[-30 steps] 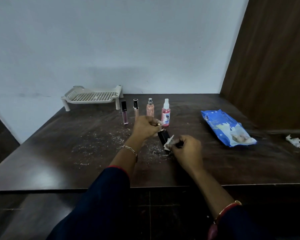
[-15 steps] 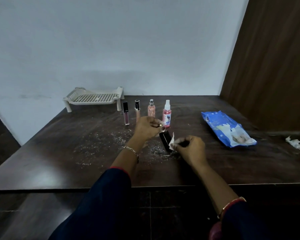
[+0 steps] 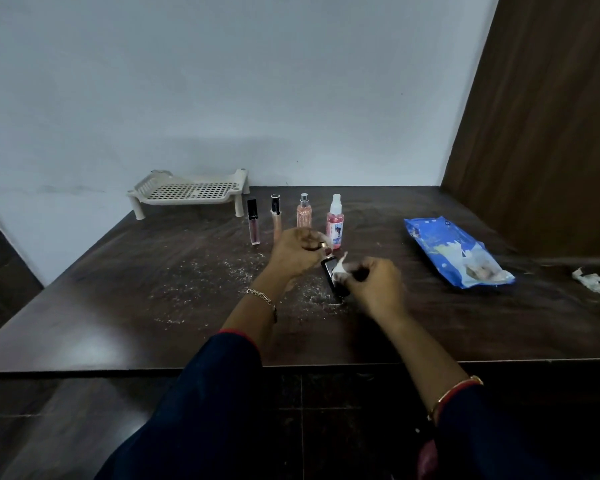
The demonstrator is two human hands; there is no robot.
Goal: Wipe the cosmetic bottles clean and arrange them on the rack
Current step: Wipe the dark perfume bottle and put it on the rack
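Note:
A black cosmetic bottle [image 3: 334,279] is held tilted just above the dark table [image 3: 118,299]. My left hand [image 3: 297,252] grips its top end. My right hand [image 3: 374,285] presses a small white wipe [image 3: 340,270] against the bottle's side. Behind my hands stand a dark lip gloss tube [image 3: 253,221], a beige tube with a black cap [image 3: 276,216], a peach spray bottle [image 3: 304,211] and a pink spray bottle [image 3: 335,223]. The white perforated rack [image 3: 191,192] sits bare at the back left, near the wall.
A blue pack of wet wipes [image 3: 454,252] lies on the right side of the table. A crumpled used wipe [image 3: 587,279] rests near the right edge. White specks of dust are scattered over the table's middle. A brown wooden panel [image 3: 548,116] rises at the right.
My hands and the black bottle have shifted slightly away from me. The right hand with the wipe has slid along the bottle. The standing bottles and rack have not moved.

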